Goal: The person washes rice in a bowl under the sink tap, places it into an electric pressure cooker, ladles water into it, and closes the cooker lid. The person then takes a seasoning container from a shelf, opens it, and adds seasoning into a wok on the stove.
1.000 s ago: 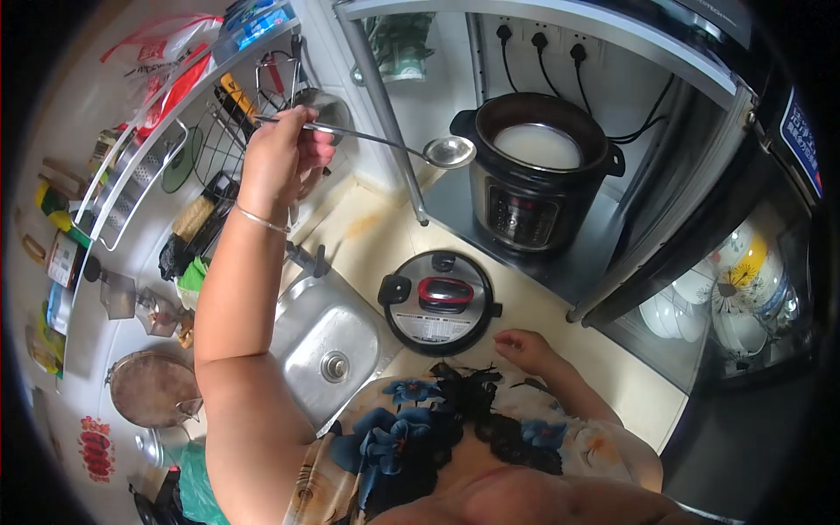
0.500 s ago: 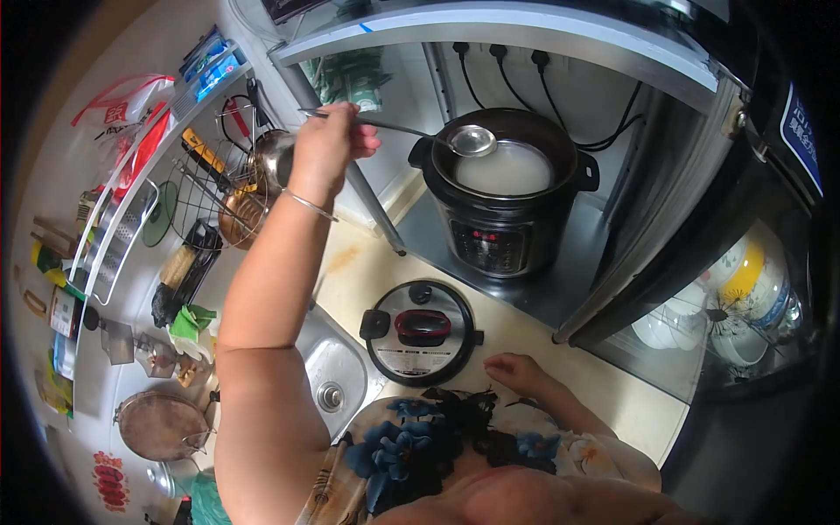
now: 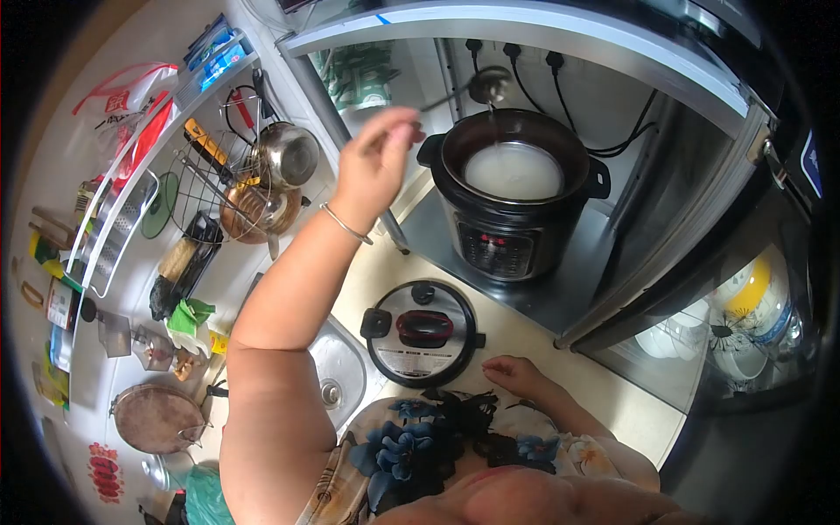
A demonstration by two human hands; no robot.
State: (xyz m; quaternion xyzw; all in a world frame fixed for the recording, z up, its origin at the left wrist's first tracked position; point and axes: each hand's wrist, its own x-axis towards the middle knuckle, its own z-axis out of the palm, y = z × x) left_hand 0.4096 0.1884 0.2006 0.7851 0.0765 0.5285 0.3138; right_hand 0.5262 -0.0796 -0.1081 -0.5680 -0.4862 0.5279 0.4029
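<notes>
My left hand (image 3: 385, 149), with a bracelet at the wrist, is closed around the handle of a metal ladle (image 3: 488, 86). The ladle's bowl hangs above the black electric cooker (image 3: 499, 232), and a thin stream falls from it toward the whitish liquid (image 3: 514, 171) inside. Red lights glow on the cooker's front panel. On the counter nearer to me lies the round lid (image 3: 422, 360) with its dark red handle facing up. Right of the lid, my right hand (image 3: 516, 376) is held low near my body, its fingers loosely bent and holding nothing.
A steel sink (image 3: 346, 363) lies partly under my left arm. Wall racks with a wire basket (image 3: 206, 188) and pans fill the left side. The cooker stands in a metal-framed shelf (image 3: 525, 22) with plugs behind. Bowls (image 3: 744, 297) show behind glass at right.
The ladle has moved up and right over the cooker, tipping so that liquid now falls from it. My left arm has reached further forward. My right hand has barely moved.
</notes>
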